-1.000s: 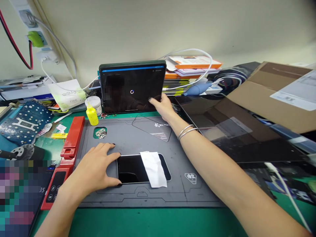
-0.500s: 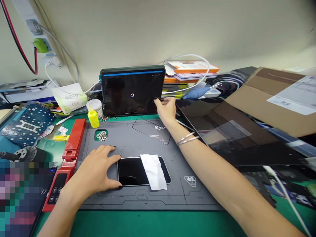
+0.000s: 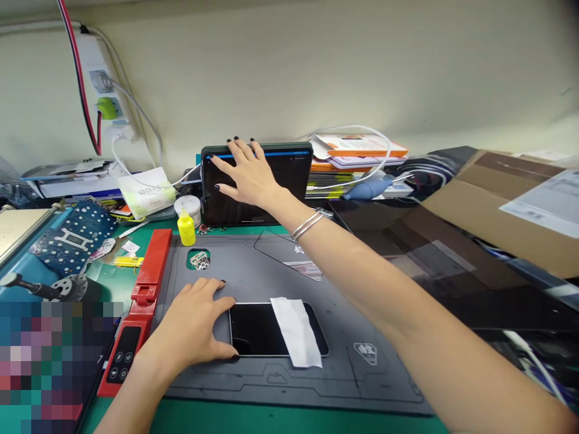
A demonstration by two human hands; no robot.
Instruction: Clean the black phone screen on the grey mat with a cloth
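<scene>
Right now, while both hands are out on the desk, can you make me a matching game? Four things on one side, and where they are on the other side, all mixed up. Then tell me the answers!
Things:
1. Yellow bottle
2. White strip
3. Right hand
4. Left hand

Places:
A. Spread in front of the tablet
B. Curved around one end of the phone
C. Lying across the phone
D. Standing in front of the round tub

Right pairs: 1-D, 2-C, 3-A, 4-B.
</scene>
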